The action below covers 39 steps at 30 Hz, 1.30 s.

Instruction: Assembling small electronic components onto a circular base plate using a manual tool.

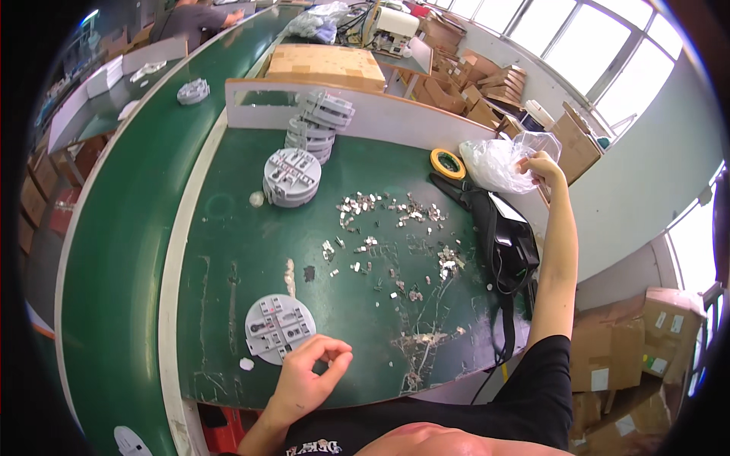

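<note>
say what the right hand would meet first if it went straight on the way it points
Most likely the crumpled whitish translucent plastic bag; the right hand points left and overlaps it in this view, though contact is unclear.

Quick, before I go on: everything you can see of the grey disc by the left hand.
The grey disc is round, light grey and looks like plastic. Raised ribs or channels cross its upward face, with small dark and reddish details among them. It lies flat on the green table, toward the person's side. A small white piece lies near its lower-left edge. The left hand overlaps its lower-right edge in this view; whether they touch is unclear.
</note>
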Available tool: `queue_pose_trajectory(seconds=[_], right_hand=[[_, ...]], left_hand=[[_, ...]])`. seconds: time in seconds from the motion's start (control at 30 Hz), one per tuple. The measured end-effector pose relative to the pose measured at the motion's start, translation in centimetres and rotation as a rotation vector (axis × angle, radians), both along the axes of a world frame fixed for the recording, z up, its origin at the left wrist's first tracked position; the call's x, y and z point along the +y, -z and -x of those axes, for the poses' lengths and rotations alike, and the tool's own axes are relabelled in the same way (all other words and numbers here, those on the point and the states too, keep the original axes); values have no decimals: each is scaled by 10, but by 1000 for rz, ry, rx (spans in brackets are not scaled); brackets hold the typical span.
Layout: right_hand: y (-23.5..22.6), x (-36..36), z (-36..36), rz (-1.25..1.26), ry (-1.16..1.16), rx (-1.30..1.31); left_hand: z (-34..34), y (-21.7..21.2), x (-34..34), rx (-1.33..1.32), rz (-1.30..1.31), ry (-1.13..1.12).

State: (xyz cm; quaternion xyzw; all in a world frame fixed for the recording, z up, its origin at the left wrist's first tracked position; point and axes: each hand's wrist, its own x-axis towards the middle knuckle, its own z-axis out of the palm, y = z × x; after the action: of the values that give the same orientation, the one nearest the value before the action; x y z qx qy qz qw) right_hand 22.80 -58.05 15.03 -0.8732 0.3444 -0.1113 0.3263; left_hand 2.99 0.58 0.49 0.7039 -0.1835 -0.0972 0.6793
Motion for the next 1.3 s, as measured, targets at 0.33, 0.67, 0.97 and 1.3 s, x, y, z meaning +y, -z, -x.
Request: queue_pose_trajectory(seconds=[0.33,0.67,0.97,1.3], right_hand=[[17,0,17,137,47,-235],[21,-1,39,307,182,-266],[37,-50,42,912,71,-386],[45,163,91,256,-228,-471]], left_hand=[[-3,8,-1,29,16,-54],[-3,9,-1,76,22,-83],[-1,10,-4,-130,-2,-82],[-11,23,42,-589,-330,-488]])
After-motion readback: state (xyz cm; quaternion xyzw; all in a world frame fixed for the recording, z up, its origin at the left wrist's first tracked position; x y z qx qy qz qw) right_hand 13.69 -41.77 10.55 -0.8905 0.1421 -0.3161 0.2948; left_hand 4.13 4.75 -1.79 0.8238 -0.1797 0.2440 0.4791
